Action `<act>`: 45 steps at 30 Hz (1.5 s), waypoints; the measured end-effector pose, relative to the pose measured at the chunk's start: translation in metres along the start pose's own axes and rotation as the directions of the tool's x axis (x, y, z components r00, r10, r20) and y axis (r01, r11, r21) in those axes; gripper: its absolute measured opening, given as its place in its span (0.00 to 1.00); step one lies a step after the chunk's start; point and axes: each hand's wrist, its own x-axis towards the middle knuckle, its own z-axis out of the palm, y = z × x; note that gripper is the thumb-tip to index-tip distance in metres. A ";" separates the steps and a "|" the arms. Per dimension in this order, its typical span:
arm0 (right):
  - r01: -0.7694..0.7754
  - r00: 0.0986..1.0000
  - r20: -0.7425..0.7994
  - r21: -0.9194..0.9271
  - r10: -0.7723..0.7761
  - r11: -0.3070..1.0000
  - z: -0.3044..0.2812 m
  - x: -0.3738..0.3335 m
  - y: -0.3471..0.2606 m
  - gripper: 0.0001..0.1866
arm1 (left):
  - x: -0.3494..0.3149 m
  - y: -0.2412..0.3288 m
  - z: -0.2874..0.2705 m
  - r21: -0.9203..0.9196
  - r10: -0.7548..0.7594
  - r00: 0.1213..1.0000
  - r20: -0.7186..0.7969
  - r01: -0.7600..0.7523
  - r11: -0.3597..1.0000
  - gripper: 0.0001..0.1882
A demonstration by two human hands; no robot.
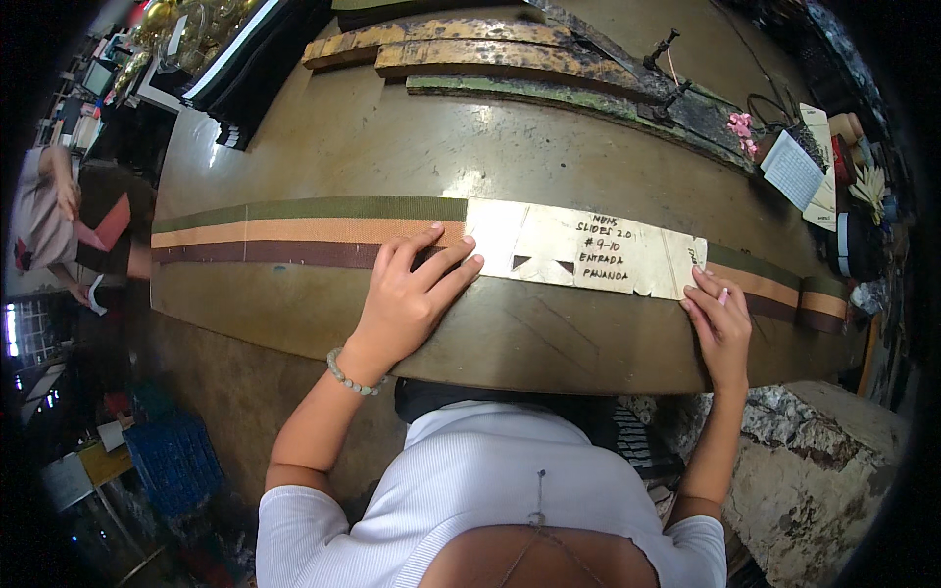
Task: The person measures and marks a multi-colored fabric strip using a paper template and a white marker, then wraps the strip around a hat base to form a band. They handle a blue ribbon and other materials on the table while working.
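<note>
There are two hands at work on one brown table (pixel 529 343). One long strip (pixel 314 227) lies across the table from left to right. It has three stripes: green on the far side, orange in the middle and dark brown on the near side. At its right end there is one curled-looking bit.

One long, pale card (pixel 588 250) sits on top of the strip, right of the middle. It has handwriting on it and two small three-sided holes by its near edge.

The left hand (pixel 417 284) lies palm down with its fingers a little spread. Its fingertips touch the strip and the card's left end — right where the two meet. One bead bracelet (pixel 351 377) is on that wrist.

The right hand (pixel 718 314) is at the card's near right corner, with its fingers bent and close together. Its tips touch the card, but I cannot tell if they pinch it.

On the far side lie two yellowish bars (pixel 475 59) and one green bar (pixel 520 92). Far to the right are one bunch of pink flowers (pixel 741 127) and one lined paper (pixel 793 169). One other person (pixel 64 211) is past the table's left end.
</note>
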 end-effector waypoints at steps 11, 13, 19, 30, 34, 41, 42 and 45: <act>0.000 1.000 -0.008 -0.030 0.000 1.000 0.002 -0.003 -0.003 0.12 | 0.019 0.015 -0.012 0.061 0.061 0.994 0.090 -0.067 0.996 0.13; 0.009 1.000 -0.003 -0.039 -0.009 0.999 0.003 -0.002 -0.004 0.12 | 0.029 0.031 -0.004 0.031 0.072 0.996 0.054 -0.074 0.997 0.12; -0.064 0.997 -0.041 0.000 0.064 0.998 0.007 -0.005 -0.006 0.11 | 0.041 0.073 0.017 0.191 -0.107 0.974 0.201 0.068 0.979 0.20; -0.170 0.985 0.003 0.043 0.170 0.985 0.009 -0.011 -0.006 0.21 | 0.030 0.099 0.034 0.174 -0.159 0.956 0.248 0.117 0.978 0.34; -0.248 0.964 -0.066 0.147 0.259 0.958 0.014 -0.018 0.002 0.19 | 0.030 0.100 0.037 0.174 -0.164 0.951 0.262 0.120 0.977 0.37; -0.043 0.767 -0.473 0.637 0.434 0.770 0.014 -0.022 0.000 0.23 | 0.029 0.101 0.040 0.236 -0.162 0.938 0.308 0.090 0.967 0.38; -0.008 0.748 -0.466 0.706 0.473 0.708 0.016 -0.021 -0.009 0.24 | 0.029 0.101 0.040 0.235 -0.160 0.941 0.298 0.090 0.968 0.38; -0.004 0.747 -0.330 0.866 0.577 0.500 0.032 -0.015 -0.048 0.27 | 0.029 0.101 0.039 0.250 -0.159 0.946 0.281 0.088 0.964 0.38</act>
